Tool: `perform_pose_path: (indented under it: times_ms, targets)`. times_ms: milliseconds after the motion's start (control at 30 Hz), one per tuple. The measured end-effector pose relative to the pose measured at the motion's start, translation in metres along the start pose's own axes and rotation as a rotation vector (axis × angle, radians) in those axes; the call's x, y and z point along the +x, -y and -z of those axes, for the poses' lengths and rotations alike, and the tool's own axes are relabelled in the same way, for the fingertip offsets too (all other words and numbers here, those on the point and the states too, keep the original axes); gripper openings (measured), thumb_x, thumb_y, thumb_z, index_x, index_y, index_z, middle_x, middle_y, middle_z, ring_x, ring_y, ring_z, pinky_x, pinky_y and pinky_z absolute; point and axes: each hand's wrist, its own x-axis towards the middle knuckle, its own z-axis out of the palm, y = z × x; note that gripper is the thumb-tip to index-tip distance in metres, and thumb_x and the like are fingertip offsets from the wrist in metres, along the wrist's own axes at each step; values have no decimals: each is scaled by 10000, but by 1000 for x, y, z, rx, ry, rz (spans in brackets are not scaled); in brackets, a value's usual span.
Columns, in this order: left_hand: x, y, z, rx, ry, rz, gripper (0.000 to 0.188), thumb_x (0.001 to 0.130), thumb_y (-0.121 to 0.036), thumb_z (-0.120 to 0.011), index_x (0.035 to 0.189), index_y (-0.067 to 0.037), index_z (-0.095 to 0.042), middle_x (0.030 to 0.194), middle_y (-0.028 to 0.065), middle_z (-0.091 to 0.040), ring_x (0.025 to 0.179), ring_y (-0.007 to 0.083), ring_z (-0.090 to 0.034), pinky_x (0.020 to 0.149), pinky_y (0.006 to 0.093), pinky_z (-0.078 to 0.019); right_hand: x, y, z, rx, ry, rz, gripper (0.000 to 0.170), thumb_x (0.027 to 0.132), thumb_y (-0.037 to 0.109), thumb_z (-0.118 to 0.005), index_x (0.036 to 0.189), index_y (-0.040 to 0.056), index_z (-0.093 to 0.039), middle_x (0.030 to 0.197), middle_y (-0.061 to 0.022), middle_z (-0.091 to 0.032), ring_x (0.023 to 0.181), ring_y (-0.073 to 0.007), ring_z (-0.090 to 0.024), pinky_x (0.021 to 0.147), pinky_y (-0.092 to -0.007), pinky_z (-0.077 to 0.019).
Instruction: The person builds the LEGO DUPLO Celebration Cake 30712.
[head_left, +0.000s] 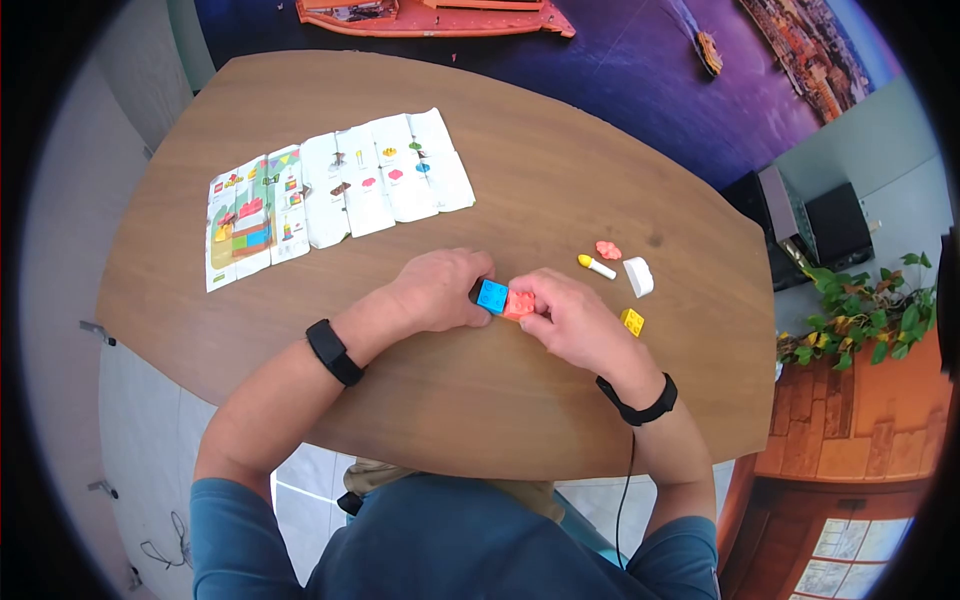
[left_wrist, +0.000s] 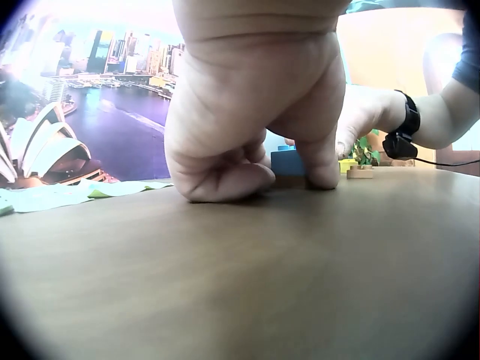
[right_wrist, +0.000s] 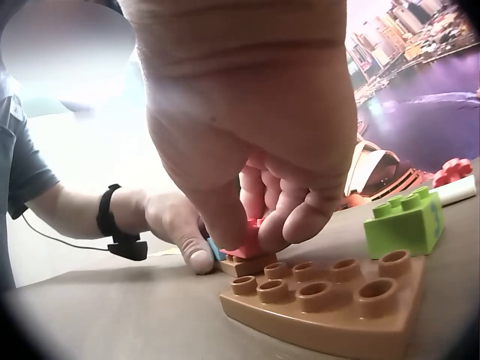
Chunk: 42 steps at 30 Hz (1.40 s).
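Note:
A blue brick (head_left: 491,296) and a coral-red brick (head_left: 519,304) sit side by side on a small brown plate (right_wrist: 253,265) low on the table. My left hand (head_left: 440,288) grips the blue brick from the left, thumb at its near side and fingers behind. From the right, my right hand (head_left: 575,318) pinches the coral-red brick between thumb and fingertips, which cover part of it. In the right wrist view, a larger curved brown plate (right_wrist: 322,307) with open studs lies under the right wrist, beside a lime-green brick (right_wrist: 405,225).
Right of my right hand lie a candle piece (head_left: 597,266) with a yellow tip, a coral flower-shaped piece (head_left: 608,250), a white curved block (head_left: 638,277) and a yellow-looking brick (head_left: 632,321). An unfolded instruction sheet (head_left: 340,190) covers the table's back left.

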Motion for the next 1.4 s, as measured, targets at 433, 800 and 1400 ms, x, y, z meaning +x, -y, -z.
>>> perform_pose_path:
  times_ms: [433, 800, 1400]
  targets:
    - [2, -9, -3, -21, 25, 20, 444, 814, -263, -874, 1146, -58, -663, 1074, 175, -756, 1058, 385, -720, 896, 485, -572, -8, -3, -10, -38, -141, 65, 296, 948, 46, -727, 1237, 3, -678, 1158, -136, -705, 952, -321, -690, 849, -418, -566]
    - [1, -18, 2, -41, 111, 80, 522, 826, -270, -838, 1277, -107, -633, 1127, 115, -760, 1091, 315, -722, 929, 428, -564, -86, -31, 39, -224, -186, -116, 310, 915, 84, -767, 1211, 20, -701, 1097, -103, -692, 814, -228, -665, 773, -361, -564]
    - [1, -8, 11, -167, 170, 58, 476, 808, -140, -814, 1263, -54, -703, 1016, 109, -756, 959, 302, -723, 853, 412, -578, -29, 6, 6, -48, -171, 38, 293, 935, 70, -747, 1219, 34, -684, 1084, -91, -655, 831, -239, -662, 738, -375, -540]
